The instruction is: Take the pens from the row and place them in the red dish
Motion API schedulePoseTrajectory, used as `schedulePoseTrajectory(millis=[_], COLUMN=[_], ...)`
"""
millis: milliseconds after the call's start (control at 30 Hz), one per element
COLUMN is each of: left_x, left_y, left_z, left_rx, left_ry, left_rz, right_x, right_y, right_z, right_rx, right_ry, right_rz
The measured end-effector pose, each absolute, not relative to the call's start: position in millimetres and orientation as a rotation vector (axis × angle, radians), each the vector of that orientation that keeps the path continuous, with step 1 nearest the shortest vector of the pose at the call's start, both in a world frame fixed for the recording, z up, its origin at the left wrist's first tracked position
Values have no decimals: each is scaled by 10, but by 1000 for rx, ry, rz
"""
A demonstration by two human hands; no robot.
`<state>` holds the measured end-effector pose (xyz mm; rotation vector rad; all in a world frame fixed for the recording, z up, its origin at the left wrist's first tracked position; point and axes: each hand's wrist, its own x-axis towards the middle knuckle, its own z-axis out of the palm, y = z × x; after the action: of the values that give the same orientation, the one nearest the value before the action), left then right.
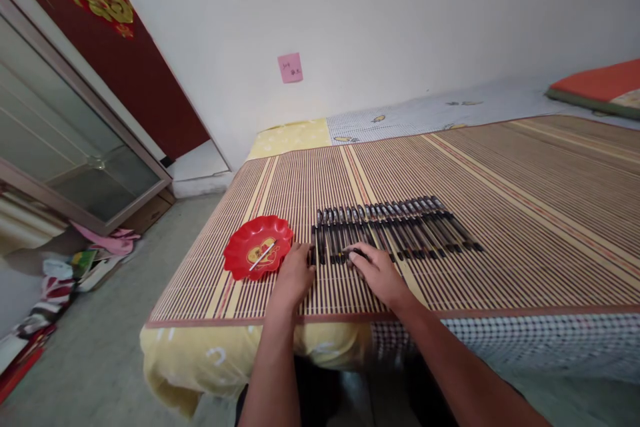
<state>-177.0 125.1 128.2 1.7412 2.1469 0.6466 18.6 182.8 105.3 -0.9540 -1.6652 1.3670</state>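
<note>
Centrally, the left hand [296, 273] and right hand [373, 270] meet pens [407, 233], each grip unclear; mat [540, 233] spreads rightward, front edge [345, 318] below.

The head-worn view looks forward and down from close behind the bare left hand [297, 272] and bare right hand [374, 268] at lower centre, over a brown-and-cream striped slatted mat [310, 177] toward a white wall [400, 27] up top.
</note>
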Motion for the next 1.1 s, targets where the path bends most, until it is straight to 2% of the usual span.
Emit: schedulePoseTrajectory(millis=[133,367,500,633,733,900,967,1100], left_x=[-1774,-1800,-1747,-1503,-1275,-1118,-1130,-1174], left_y=[1272,1264,1211,1172,1195,1283,1302,1320], left_z=[1250,1253,1388,1515,1493,1377,1359,1335], left_rx=[1726,1702,1656,1570,1501,1305,1226,1136], left_ry=[2165,2163,2106,1688,1477,1411,1417,1557], left_rz=[665,682,840,1050,1089,1246,1259,1269], right_x=[154,170,160,122,89,62,80,141], right_y=[1859,1842,1873,1869,1837,1817,1819,1794], right_z=[969,1050,1058,1070,1093,1096,1102,1149], right_rx=[-810,-612,-641,-621,-596,-633,-744,-927], right_ry=[-1286,-1040,-1148,-1189,-1179,-1264,-1348,-1621], right_rz=[1797,1988,1890,1766,1753,1718,1567,1019])
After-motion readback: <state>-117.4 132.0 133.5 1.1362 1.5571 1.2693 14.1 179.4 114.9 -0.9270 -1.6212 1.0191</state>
